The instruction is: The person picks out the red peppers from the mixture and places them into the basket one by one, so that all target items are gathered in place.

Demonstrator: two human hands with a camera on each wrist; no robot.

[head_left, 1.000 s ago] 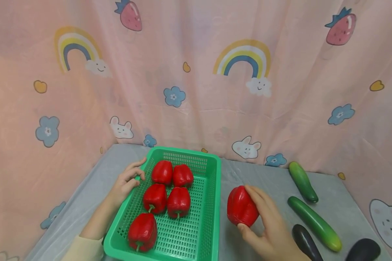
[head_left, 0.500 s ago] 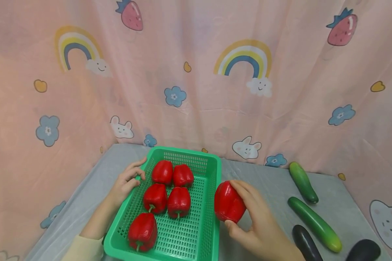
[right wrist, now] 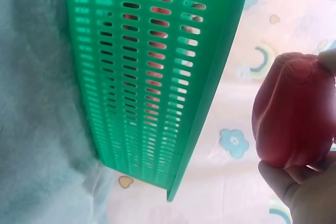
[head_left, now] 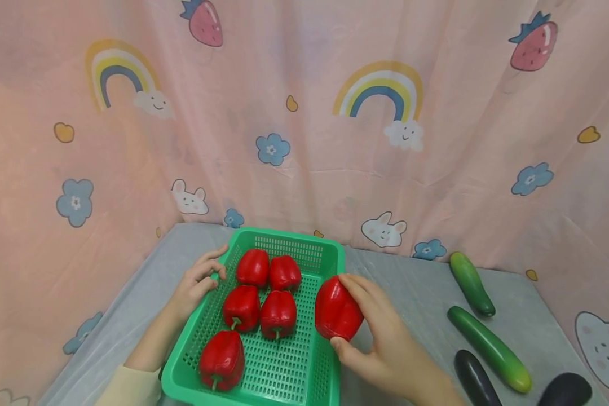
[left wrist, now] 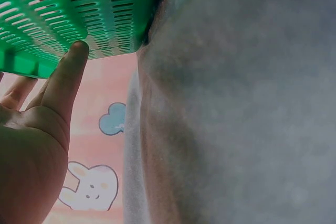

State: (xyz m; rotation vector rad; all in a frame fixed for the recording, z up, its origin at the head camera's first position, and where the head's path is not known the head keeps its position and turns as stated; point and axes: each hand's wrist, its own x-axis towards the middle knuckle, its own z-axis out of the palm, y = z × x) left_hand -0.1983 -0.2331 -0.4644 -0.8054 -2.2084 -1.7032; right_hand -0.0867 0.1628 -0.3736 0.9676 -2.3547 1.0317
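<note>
In the head view my right hand holds a red bell pepper between thumb and fingers, raised above the right rim of a green plastic basket. Seen from the right wrist, this bell pepper hangs beyond the basket's rim, apart from the basket wall. Inside the basket lie several more red bell peppers, grouped toward its left side. My left hand rests at the basket's left rim with loosely bent fingers. From the left wrist, its thumb touches the slotted outer wall.
To the right on the grey cloth lie two green cucumbers and two dark eggplants, partly cut off by the frame edge. Behind the table hangs a pink printed curtain.
My right hand has carried the bell pepper leftward and slightly up, from beside the basket to above its right rim. The left hand and the basket have stayed in place.
</note>
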